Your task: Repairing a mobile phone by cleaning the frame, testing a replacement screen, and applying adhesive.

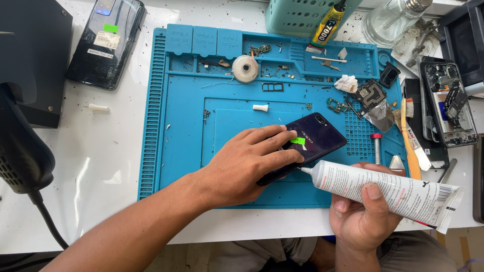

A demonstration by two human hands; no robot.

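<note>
The left hand (252,163) lies flat, palm down, fingers spread over the dark phone (312,143), pressing it onto the blue mat (176,151). The right hand (365,214) is closed around a white tube (383,191), thumb on top, held level with its nozzle touching the phone's lower edge beside the left fingertips.

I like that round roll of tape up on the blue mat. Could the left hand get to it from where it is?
Probably yes. The left hand presses on the dark phone, and only open blue mat and a small white peg lie between it and the tape roll. It would have to let go of the phone.
</note>
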